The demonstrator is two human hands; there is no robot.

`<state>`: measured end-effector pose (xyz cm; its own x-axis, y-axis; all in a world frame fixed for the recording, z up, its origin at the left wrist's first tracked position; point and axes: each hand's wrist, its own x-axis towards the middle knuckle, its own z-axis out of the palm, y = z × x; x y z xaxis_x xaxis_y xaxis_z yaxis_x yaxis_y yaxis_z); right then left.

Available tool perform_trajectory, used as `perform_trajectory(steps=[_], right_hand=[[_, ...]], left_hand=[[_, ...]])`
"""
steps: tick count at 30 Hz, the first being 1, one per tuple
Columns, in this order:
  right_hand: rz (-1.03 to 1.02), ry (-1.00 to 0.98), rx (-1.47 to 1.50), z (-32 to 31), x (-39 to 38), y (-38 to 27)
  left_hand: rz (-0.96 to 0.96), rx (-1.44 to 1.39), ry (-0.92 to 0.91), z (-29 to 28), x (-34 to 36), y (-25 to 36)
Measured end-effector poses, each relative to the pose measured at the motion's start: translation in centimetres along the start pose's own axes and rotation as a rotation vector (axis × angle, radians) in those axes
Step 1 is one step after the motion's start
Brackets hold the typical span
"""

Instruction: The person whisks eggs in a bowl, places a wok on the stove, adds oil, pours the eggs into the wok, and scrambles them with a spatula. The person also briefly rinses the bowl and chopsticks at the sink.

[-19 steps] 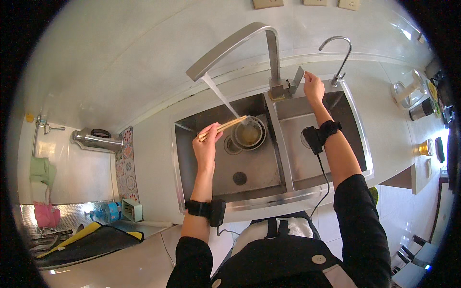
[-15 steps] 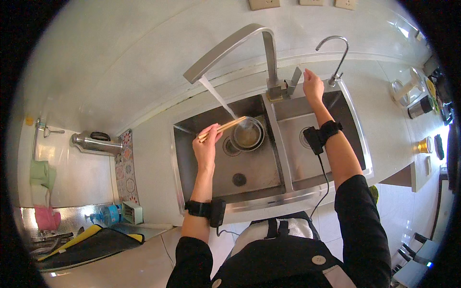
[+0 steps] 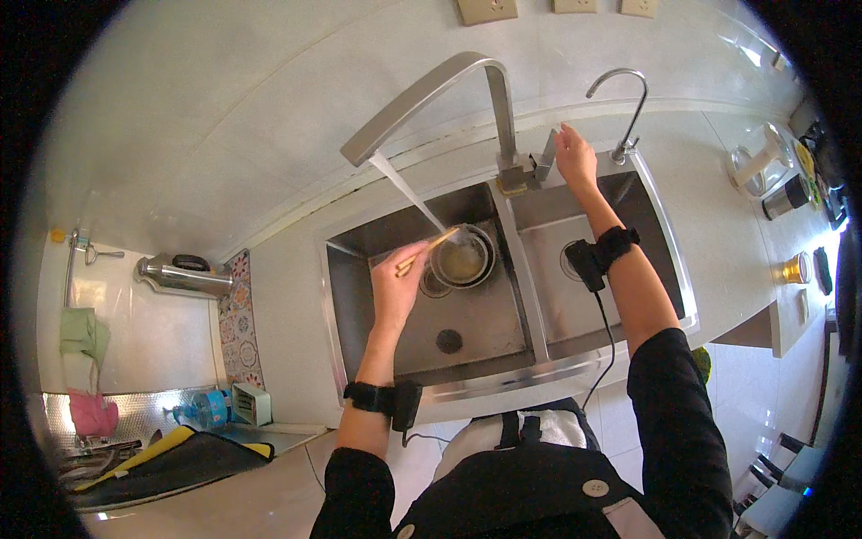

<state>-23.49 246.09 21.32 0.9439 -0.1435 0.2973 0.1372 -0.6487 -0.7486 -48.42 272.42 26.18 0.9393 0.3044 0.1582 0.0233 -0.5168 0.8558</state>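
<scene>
My left hand (image 3: 396,286) is closed round a pair of wooden chopsticks (image 3: 439,239), whose tips point over a round metal pot (image 3: 464,259) in the left basin of the steel sink (image 3: 431,337). Cloudy liquid shows inside the pot. From the square-necked faucet (image 3: 422,99), a stream of water (image 3: 409,191) falls toward the pot's back left rim. My right hand (image 3: 576,162) is at the faucet lever (image 3: 545,154), fingers together and bent against its right side. The hand partly hides how the fingers meet the lever.
A thin curved tap (image 3: 642,99) rises behind the right basin. On the right counter stand a glass jar (image 3: 763,166), a dark canister (image 3: 787,198) and a small amber jar (image 3: 796,268). A metal flask (image 3: 184,275) lies at the left, above a blue bottle (image 3: 205,408).
My left hand has moved a little right and lower, with the chopsticks further toward the pot. My right hand has shifted left against the lever, and the lever appears more upright. Water still runs.
</scene>
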Motion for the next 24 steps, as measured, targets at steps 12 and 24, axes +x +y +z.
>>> perform_trajectory(steps=[12, 24], right_hand=[[0.049, -0.039, -0.025, 0.7, 0.5, -0.7], [-0.145, -0.180, -0.044, 2.8, -0.5, 0.6]], left_hand=[[0.231, 0.117, -0.038, 0.3, 0.9, 0.2], [0.186, -0.041, 0.063, -4.4, -4.8, 3.4]])
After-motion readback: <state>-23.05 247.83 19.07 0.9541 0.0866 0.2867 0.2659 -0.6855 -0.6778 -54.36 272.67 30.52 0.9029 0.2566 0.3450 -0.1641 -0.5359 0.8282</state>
